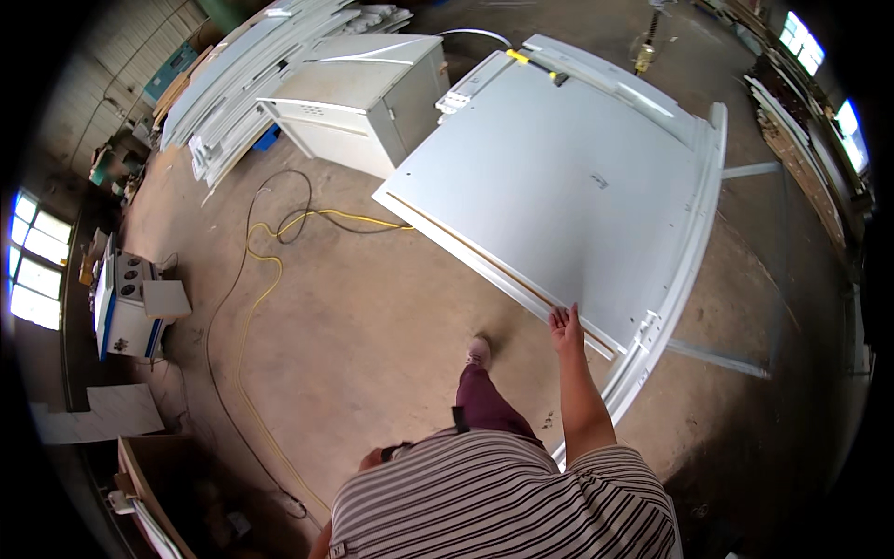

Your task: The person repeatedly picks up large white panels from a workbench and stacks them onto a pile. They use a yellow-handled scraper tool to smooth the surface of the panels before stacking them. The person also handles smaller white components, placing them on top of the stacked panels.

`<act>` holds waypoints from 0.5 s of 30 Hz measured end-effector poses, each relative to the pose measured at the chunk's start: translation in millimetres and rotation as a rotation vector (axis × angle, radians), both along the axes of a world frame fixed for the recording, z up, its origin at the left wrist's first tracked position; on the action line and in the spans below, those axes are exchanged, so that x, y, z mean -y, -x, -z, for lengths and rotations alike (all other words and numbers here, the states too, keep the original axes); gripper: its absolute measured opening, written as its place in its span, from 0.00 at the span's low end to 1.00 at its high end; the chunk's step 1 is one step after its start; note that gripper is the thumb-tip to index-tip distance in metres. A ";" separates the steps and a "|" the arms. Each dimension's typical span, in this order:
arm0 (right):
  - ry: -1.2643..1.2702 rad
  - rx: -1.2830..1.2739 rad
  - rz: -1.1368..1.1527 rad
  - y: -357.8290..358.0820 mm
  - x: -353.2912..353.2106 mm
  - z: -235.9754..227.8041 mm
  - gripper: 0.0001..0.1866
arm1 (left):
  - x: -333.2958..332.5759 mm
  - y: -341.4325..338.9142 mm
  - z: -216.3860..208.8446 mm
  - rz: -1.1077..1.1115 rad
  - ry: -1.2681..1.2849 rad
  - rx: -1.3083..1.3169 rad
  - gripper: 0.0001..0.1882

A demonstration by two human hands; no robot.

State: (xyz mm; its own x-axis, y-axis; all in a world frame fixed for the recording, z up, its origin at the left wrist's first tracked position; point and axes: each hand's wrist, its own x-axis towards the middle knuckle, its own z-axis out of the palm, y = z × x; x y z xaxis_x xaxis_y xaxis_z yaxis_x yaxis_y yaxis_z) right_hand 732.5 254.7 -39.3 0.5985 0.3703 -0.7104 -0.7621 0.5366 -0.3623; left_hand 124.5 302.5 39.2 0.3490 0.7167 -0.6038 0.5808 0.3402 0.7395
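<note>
My right hand (564,328) is over the near edge of a large pale panel (559,177), palm turned up. Its fingers are loosely curled with the thumb apart, and I see nothing held in it. Close by the fingertips runs a thin brown strip (494,263) along that edge of the panel. A white frame rail (684,270) borders the panel on the right. My left hand (371,459) shows only as a bit of skin at my waist, beyond the striped shirt; its fingers are hidden.
A yellow-handled tool (533,62) lies at the panel's far edge. Left of the panel stands a white metal cabinet (358,102), with stacked white boards (251,70) behind. A yellow hose (244,345) and dark cable (212,321) cross the floor. An open box (140,475) is lower left.
</note>
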 end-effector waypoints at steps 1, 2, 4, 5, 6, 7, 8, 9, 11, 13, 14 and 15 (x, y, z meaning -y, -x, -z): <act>-0.015 -0.031 0.065 -4.1 -20.7 2.5 0.23 | -26.0 -14.1 -10.0 -0.012 0.018 0.019 0.12; -0.003 -0.041 0.084 -8.7 -41.1 6.6 0.23 | -52.6 -31.1 -17.7 0.007 0.029 -0.008 0.12; 0.040 -0.072 0.184 -5.4 -60.2 17.6 0.23 | -100.5 -57.6 -34.0 0.186 -0.004 -0.146 0.11; 0.093 -0.061 0.230 -5.9 -66.1 21.0 0.21 | -125.0 -71.8 -42.3 0.281 -0.026 -0.197 0.11; 0.104 -0.018 0.215 -3.9 -65.6 25.0 0.19 | -145.8 -79.9 -51.5 0.574 -0.257 -0.254 0.11; 0.099 0.040 0.195 -3.7 -63.6 27.4 0.18 | -167.4 -94.4 -54.1 0.541 -0.181 -0.204 0.11; 0.104 0.052 0.206 -1.5 -59.0 28.9 0.17 | -186.8 -107.2 -56.9 0.505 -0.062 -0.230 0.12; 0.092 0.078 0.158 -0.7 -53.2 29.0 0.16 | -198.6 -115.0 -60.8 0.610 -0.187 -0.166 0.12; 0.015 0.252 0.080 2.5 -44.2 25.1 0.17 | -227.9 -132.5 -58.2 0.809 -0.415 -0.124 0.12; -0.061 0.289 0.077 6.5 -41.3 17.3 0.19 | -260.4 -146.4 -48.0 0.803 -0.227 -0.207 0.13; -0.013 0.226 0.103 7.4 -42.6 12.6 0.19 | -278.6 -153.9 -38.8 0.799 -0.165 -0.219 0.13; 0.005 0.194 0.100 9.2 -46.6 8.5 0.18 | -306.1 -163.0 -28.3 0.916 -0.127 -0.248 0.13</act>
State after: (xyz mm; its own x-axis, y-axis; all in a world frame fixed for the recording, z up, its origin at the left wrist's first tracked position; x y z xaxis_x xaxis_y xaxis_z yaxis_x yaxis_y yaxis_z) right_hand 723.3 301.3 -47.8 0.7576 0.2987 -0.5804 -0.6208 0.6042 -0.4994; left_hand 287.6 608.6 67.5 0.6794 0.2943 -0.6722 0.7265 -0.3986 0.5598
